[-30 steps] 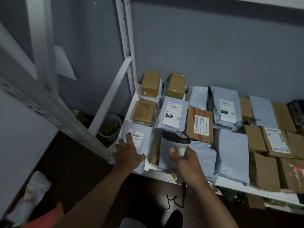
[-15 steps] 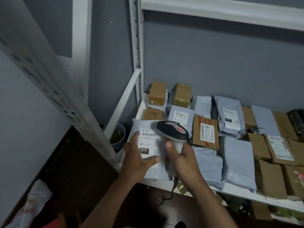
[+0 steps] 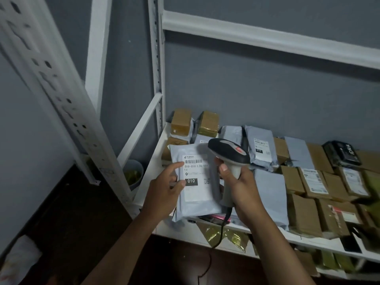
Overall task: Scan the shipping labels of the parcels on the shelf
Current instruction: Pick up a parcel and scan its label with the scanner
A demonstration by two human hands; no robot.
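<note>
**Grey mailer held up to the scanner at the shelf's left end**

A grey wall backs a white metal shelf [image 3: 148, 186] packed with parcels: brown cardboard boxes [image 3: 304, 214] toward the right, grey poly mailers [image 3: 259, 146] further back, two tape-wrapped packets against the wall. A grey bin [image 3: 133, 173] stands on the dark floor beside the shelf's left end.

The left hand [image 3: 164, 194] grips a grey poly mailer [image 3: 197, 182] by its left edge, thumb laid on the white shipping label [image 3: 195, 177], raising it above the shelf's front left corner with the label facing up. The right hand [image 3: 240, 188] curls around the grip of a handheld barcode scanner [image 3: 228, 151], whose dark head sits just beside the mailer's upper right corner; its cable [image 3: 221, 231] hangs past the shelf edge.
</note>
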